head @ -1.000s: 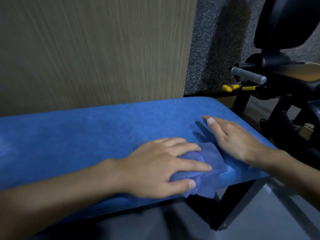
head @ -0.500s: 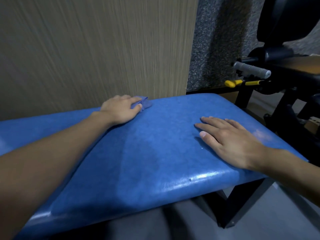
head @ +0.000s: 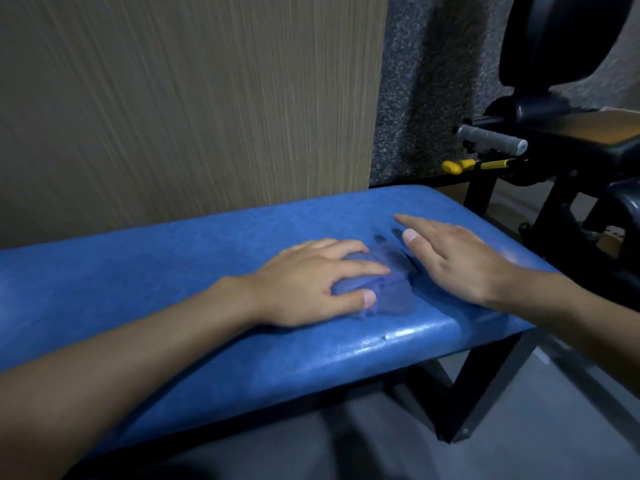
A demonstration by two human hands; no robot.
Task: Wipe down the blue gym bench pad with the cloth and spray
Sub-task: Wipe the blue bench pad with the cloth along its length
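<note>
Now my left hand (head: 311, 282) grips the bunched blue woven cloth (head: 394, 296) near the right end of the long blue vinyl bench pad (head: 173, 271). My right hand (head: 460, 261) lies spread flat just beside it. The pad's long axis runs leftward, so the left hand probably sweeps.

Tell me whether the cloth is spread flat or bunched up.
Bunched up: the blue cloth lies in rumpled folds, gripped under the left hand.
</note>
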